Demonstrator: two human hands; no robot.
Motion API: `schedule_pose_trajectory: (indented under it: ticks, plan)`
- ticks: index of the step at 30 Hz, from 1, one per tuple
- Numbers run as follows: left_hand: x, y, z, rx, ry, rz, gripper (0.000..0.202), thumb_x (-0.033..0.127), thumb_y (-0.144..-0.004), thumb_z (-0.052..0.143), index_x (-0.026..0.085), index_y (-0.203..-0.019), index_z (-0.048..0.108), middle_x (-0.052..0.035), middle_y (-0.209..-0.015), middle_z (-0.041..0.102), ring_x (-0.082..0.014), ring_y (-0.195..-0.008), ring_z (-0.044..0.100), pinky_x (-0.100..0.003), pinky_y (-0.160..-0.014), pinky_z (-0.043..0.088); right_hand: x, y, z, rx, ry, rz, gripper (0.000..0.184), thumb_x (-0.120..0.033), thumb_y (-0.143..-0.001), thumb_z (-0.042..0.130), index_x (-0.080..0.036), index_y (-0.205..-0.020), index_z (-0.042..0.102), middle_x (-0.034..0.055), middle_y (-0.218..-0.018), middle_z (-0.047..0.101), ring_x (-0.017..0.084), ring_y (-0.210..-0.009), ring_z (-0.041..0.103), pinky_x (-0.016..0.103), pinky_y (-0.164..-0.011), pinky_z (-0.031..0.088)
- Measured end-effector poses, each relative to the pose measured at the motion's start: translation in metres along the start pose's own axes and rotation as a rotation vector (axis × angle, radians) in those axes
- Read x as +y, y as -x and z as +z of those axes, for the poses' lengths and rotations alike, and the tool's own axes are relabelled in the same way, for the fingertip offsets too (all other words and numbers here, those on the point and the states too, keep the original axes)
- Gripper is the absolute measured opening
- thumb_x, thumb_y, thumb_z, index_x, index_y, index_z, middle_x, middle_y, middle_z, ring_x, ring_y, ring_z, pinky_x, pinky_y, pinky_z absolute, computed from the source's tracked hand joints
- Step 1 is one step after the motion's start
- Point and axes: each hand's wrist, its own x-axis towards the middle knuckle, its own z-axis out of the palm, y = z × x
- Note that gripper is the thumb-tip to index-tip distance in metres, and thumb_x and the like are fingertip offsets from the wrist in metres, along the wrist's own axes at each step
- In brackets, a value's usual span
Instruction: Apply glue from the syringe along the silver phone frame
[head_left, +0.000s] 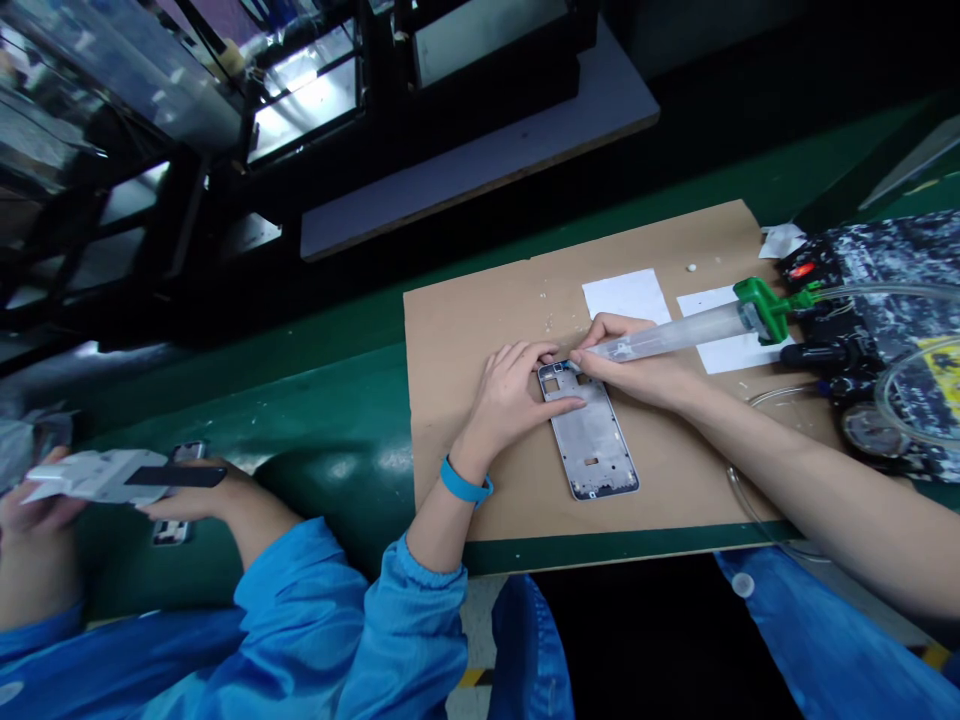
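Observation:
A grey phone frame (596,440) lies tilted on a brown cardboard sheet, its cutout end pointing away from me. My left hand (514,395), with a blue band on the wrist, grips that far end: the thumb rests on the frame's face and the fingers reach round the top left corner. In my right hand (630,365) is a clear dispensing syringe (675,332), held like a pen. Its tip points at the frame's top edge, close to my left fingers; whether it touches cannot be made out. A green cap (763,310) joins the syringe to a clear hose.
White papers (626,293) lie on the cardboard (465,320). At right stands a speckled machine (900,260) with a gauge, knobs and looping hoses (750,490). To the left, a co-worker's hands (217,495) hold a white-and-black object above another phone frame (171,532). A shelf (480,170) runs behind.

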Motion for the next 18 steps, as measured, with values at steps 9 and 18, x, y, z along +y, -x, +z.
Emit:
schedule_pose_trajectory:
  ticks: [9,18]
  plan:
    - [0.006,0.004,-0.001,-0.013,0.026,-0.029,0.076,0.078,-0.091,0.096,0.03,-0.144,0.071,-0.0093,-0.137,0.078,-0.0336,-0.131,0.072,-0.056,-0.12,0.056,-0.001,-0.001,0.002,0.087,-0.055,0.003,0.043,-0.062,-0.092,0.086,-0.027,-0.08,0.065,0.002,-0.074,0.07,0.02,-0.069,0.058,0.037,-0.067,0.045]
    - [-0.041,0.02,-0.077,0.447,-0.351,-0.384,0.047,0.06,-0.118,0.06,0.028,-0.154,0.059,-0.0192,-0.151,0.068,-0.0352,-0.149,0.067,-0.064,-0.112,0.061,0.005,0.004,0.0,0.291,-0.125,0.016,0.034,-0.055,-0.098,0.081,-0.03,-0.081,0.065,0.0014,-0.068,0.069,0.025,-0.062,0.061,0.04,-0.06,0.042]
